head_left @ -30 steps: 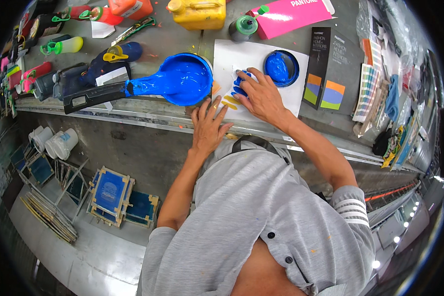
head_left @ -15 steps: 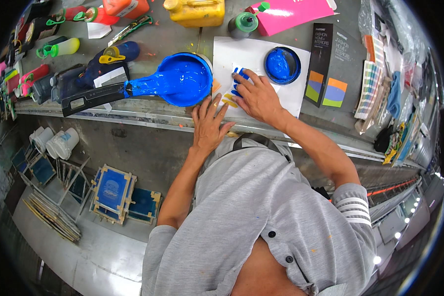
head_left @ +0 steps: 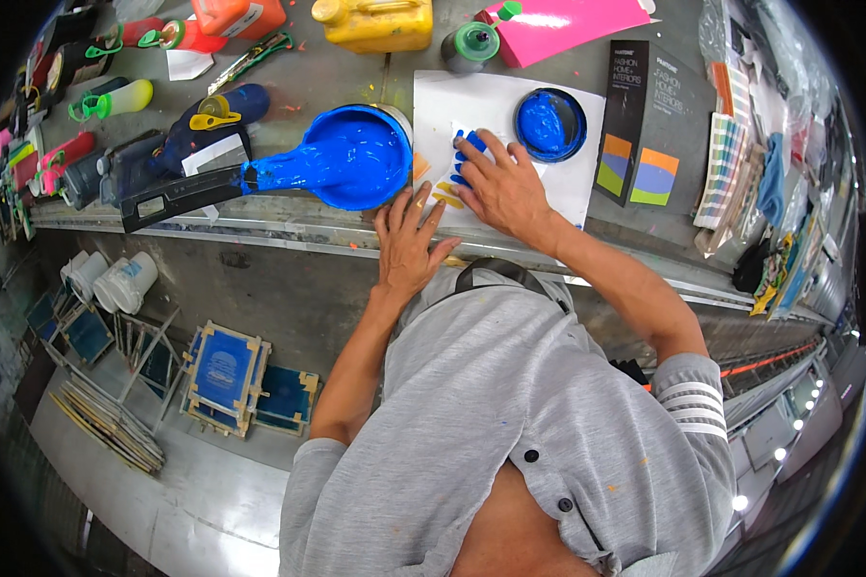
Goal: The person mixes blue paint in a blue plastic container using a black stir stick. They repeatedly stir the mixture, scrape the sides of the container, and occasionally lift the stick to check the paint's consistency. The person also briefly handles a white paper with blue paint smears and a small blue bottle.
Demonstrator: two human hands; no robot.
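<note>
My right hand lies with fingers spread on a white slip marked with blue and yellow paint dabs. The slip rests on a larger white sheet. My left hand is open, its fingertips at the bench's front edge beside the sheet's lower left corner. Just beyond them stands a long-handled pan-like scoop coated and filled with thick blue paint, its black handle pointing left. Beyond my right fingertips sits a small round dark tub of blue paint.
Yellow jug, green-capped bottle and pink folder stand at the back. Dark color guide booklets and striped swatch strips lie right. Squeeze bottles crowd the left. Framed screens lean below the bench.
The view has shifted very slightly. My right hand's fingers have moved only a little on the slip, and my left hand stays in place.
</note>
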